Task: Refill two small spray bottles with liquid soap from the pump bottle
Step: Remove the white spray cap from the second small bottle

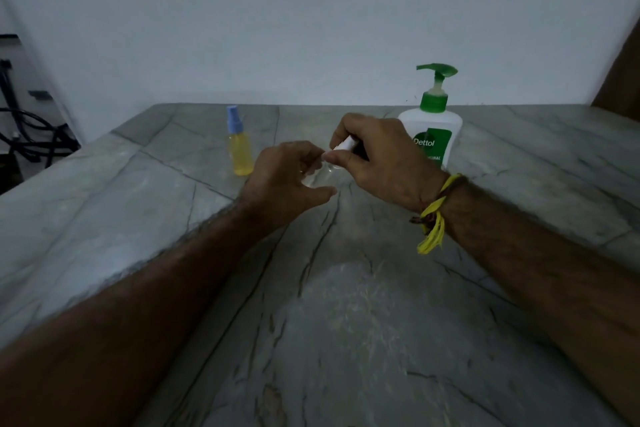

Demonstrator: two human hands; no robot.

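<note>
Frame centre: left hand (287,177) grips clear bottle (320,177); right hand (377,156) pinches white cap (344,144); pump bottle (431,128) behind; yellow bottle (239,149) left.

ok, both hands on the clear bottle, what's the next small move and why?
Probably twist the white cap off. The left hand grips the clear bottle and the right hand pinches its cap, which looks to be on or right at the neck. The pump bottle stands just behind; soap can't go in until the neck is open.
</note>
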